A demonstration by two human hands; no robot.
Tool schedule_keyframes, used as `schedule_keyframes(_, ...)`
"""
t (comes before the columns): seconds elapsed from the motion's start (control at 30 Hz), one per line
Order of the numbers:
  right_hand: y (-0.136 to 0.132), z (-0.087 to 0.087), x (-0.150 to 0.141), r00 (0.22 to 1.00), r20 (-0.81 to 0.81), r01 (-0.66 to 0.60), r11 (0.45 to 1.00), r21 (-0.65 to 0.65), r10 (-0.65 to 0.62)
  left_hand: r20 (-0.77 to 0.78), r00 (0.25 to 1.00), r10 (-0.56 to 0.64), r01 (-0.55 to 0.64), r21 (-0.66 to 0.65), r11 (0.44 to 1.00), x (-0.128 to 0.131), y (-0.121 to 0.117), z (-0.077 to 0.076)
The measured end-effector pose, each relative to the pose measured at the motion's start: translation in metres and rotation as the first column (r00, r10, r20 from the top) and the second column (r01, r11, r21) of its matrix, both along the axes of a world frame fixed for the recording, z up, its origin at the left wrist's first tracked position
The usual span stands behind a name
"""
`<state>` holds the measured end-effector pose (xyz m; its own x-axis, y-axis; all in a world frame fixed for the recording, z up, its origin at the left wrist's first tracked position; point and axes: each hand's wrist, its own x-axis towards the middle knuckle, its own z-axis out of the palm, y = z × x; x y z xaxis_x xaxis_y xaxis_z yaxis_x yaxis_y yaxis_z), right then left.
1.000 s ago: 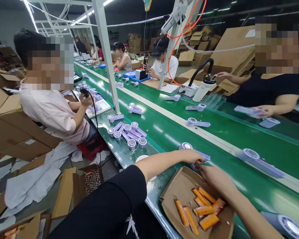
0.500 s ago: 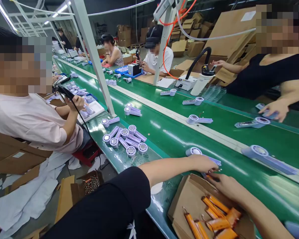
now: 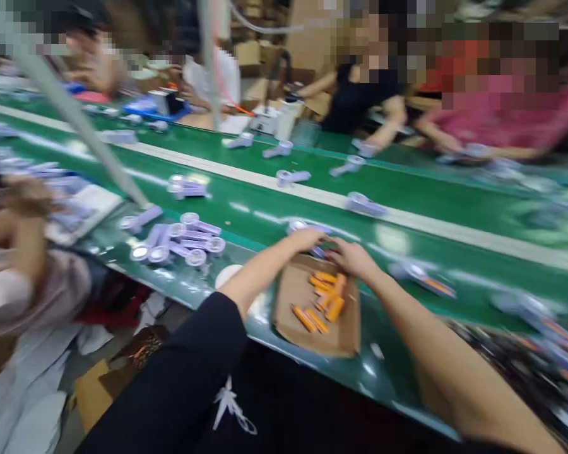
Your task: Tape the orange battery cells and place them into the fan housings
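My left hand [image 3: 311, 238] is closed at the far edge of a shallow cardboard box [image 3: 288, 325], on a purple handheld-fan housing [image 3: 318, 251] whose small end shows below the fingers. Close beside it, my right hand [image 3: 353, 257] has its fingers pinched together; blur and the fingers hide what they hold. Inside the box lie several orange wrapped batteries [image 3: 334, 308] with leads. Just beyond my left hand, another purple fan housing [image 3: 297, 225] rests on the belt.
A green conveyor belt [image 3: 246, 214] with a pale centre strip runs past, carrying fan housings. Several purple housings [image 3: 196, 257] are piled on the bench to the left. A slanted metal post [image 3: 89, 139] stands there. Co-workers [image 3: 364, 82] sit across the belt; another is at left.
My view has swung right and down, blurring the picture. Both hands stay together at the box's far edge. A co-worker in pink has come into view at the right.
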<state>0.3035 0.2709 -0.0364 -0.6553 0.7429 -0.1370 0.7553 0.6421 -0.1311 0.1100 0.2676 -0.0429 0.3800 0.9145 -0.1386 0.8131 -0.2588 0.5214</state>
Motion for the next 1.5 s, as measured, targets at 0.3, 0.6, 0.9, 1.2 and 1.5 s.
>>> schedule_keyframes(0.3, 0.027, -0.008, -0.009, 0.995, 0.093, 0.056, 0.979, -0.196, -0.039, -0.01, 1.0, -0.028, 0.028, 0.035, 0.999, 0.002, 0.04, -0.048)
schedule_keyframes(0.6, 0.016, 0.009, -0.011, 0.984, 0.17, 0.074, 0.989, -0.129, -0.052, -0.021, 1.0, -0.003, 0.005, 0.122, 0.993, 0.023, 0.019, -0.01)
schedule_keyframes(0.9, 0.004, 0.02, 0.022, 0.978, 0.186, 0.082, 0.993, 0.09, -0.098, -0.075, 0.974, 0.213, -0.189, 0.25, 0.95, -0.101, -0.184, 0.01)
schedule_keyframes(1.2, -0.036, 0.053, 0.024, 0.923, 0.067, 0.374, 0.925, 0.067, -0.378, -0.263, 0.965, -0.007, 0.035, 0.102, 0.994, -0.183, -0.31, -0.01)
schedule_keyframes(1.5, -0.269, 0.016, -0.047, 0.734, -0.565, -0.235, 0.64, -0.731, -0.377, 0.019, 1.0, 0.004, -0.013, 0.55, 0.835, -0.139, -0.305, 0.002)
